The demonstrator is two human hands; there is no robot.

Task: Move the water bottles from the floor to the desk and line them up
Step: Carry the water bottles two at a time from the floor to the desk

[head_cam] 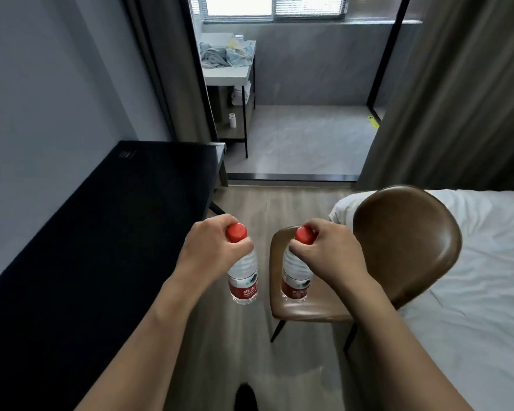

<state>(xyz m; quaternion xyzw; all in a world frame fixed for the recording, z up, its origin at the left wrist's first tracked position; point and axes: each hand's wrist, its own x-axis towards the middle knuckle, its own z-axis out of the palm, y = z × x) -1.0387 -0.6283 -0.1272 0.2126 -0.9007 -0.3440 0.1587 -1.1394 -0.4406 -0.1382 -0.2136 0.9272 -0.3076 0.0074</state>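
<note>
I am looking down along both of my bare forearms into a small room. The largest thing is the dark desk [101,232], running along the grey wall on my left, its top stretching away from me. On my right is lying a bed [472,277] with a rumpled white sheet. Between them is showing pale wood floor [241,351], and past it a grey tiled area under a bright window.

A brown chair [398,247] is standing just beside the bed, its rounded back toward the bed and its seat toward the middle of the room.

I am holding two water bottles upright in the air, side by side and apart. The left bottle [243,277] is hanging over the floor, just off the desk's edge. The right bottle [296,277] is hanging in front of the chair seat. Both are clear, with red labels and red caps.

My left hand [211,247] is making a closed grip round the neck of the left bottle, fingers curled below its cap [236,232]. My right hand [327,247] is doing the same on the right bottle, fingers wrapped just beneath its cap [304,235]. Neither bottle is touching the desk.
</note>
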